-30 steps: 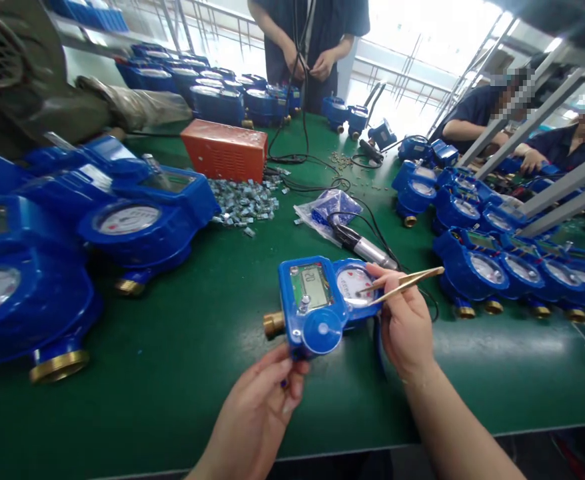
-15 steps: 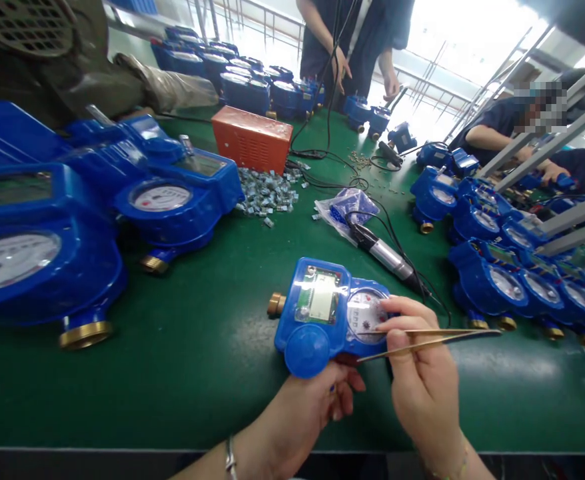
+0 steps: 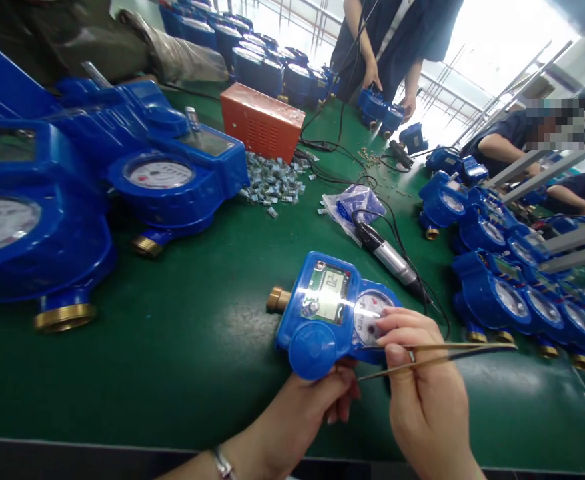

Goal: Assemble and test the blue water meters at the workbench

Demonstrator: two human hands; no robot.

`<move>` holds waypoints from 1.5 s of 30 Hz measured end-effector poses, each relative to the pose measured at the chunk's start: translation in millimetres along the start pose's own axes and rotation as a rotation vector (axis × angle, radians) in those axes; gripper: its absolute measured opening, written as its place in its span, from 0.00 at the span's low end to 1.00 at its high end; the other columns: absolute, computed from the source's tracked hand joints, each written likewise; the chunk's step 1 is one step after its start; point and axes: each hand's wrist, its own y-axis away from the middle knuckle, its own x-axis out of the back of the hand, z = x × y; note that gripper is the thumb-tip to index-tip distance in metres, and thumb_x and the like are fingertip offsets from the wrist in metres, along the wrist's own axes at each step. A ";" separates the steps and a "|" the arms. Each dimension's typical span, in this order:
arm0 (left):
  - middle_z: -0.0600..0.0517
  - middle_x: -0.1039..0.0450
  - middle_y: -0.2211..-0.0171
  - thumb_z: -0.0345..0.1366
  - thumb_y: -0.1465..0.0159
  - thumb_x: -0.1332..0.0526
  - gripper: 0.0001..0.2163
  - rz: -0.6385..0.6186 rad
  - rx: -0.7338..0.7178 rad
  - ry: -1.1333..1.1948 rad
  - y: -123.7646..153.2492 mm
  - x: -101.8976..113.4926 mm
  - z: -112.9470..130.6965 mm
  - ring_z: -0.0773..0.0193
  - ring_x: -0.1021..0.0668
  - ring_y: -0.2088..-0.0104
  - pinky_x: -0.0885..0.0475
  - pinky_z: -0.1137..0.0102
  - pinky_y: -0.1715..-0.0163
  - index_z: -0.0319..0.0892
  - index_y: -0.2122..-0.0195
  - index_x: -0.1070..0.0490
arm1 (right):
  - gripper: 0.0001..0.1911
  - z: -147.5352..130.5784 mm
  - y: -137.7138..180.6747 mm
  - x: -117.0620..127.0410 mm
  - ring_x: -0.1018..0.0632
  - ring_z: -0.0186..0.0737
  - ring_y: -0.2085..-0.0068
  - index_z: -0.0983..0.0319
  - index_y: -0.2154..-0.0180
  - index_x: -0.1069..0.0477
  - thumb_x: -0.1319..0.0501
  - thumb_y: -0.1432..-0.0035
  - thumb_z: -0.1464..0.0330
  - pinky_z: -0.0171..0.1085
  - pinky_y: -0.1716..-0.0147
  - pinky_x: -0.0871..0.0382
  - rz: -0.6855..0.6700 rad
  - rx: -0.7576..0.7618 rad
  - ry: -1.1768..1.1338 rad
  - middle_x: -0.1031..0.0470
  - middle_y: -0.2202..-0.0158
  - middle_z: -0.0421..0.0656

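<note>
A blue water meter [image 3: 317,293] with a lit display and a round dial sits tilted before me, its brass threaded end pointing left. My left hand [image 3: 302,407] grips its near edge from below, beside the round blue cap [image 3: 312,351]; the curled fingers are partly hidden. Between the thumb and fingers of my right hand [image 3: 425,387] is a pair of tweezers [image 3: 452,351], handle end to the right and tips apart near the meter's lower side. The fingertips of that hand rest at the dial [image 3: 372,315].
More blue meters [image 3: 172,180] stand left, at the back and along the right [image 3: 512,293]. An orange box [image 3: 262,120], small metal parts [image 3: 275,180], a plastic bag [image 3: 355,207] and a corded electric screwdriver [image 3: 392,260] lie beyond. Other people work behind; one person's hands [image 3: 372,77] touch meters.
Digits now show on the meter's display, which looked blank before. The person at the back has brought both hands down to the meters there. My view has shifted slightly; my grips are the same.
</note>
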 end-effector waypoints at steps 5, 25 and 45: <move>0.51 0.31 0.72 0.55 0.37 0.48 0.21 0.022 -0.117 -0.024 1.5 -2.6 -1.7 0.67 0.32 0.76 0.40 0.71 0.75 0.39 0.65 0.33 | 0.06 -3.4 -1.1 -1.2 0.28 0.39 0.55 0.61 0.62 0.33 0.47 0.39 0.75 0.44 0.52 0.35 0.034 0.028 0.044 0.29 0.61 0.42; 0.51 0.30 0.77 0.62 0.41 0.49 0.27 0.118 -0.071 -0.062 -6.8 -8.1 -0.5 0.66 0.32 0.79 0.40 0.71 0.78 0.39 0.72 0.33 | 0.06 -8.4 -11.7 2.4 0.28 0.35 0.60 0.61 0.64 0.34 0.47 0.38 0.75 0.35 0.59 0.36 -0.031 0.053 0.105 0.29 0.65 0.41; 0.51 0.31 0.76 0.63 0.42 0.49 0.28 0.117 -0.086 -0.089 -7.0 -8.3 -6.4 0.65 0.31 0.78 0.38 0.70 0.76 0.39 0.73 0.32 | 0.05 -8.6 -9.7 4.5 0.28 0.37 0.59 0.61 0.64 0.34 0.46 0.39 0.75 0.36 0.58 0.35 -0.070 0.005 0.153 0.31 0.63 0.43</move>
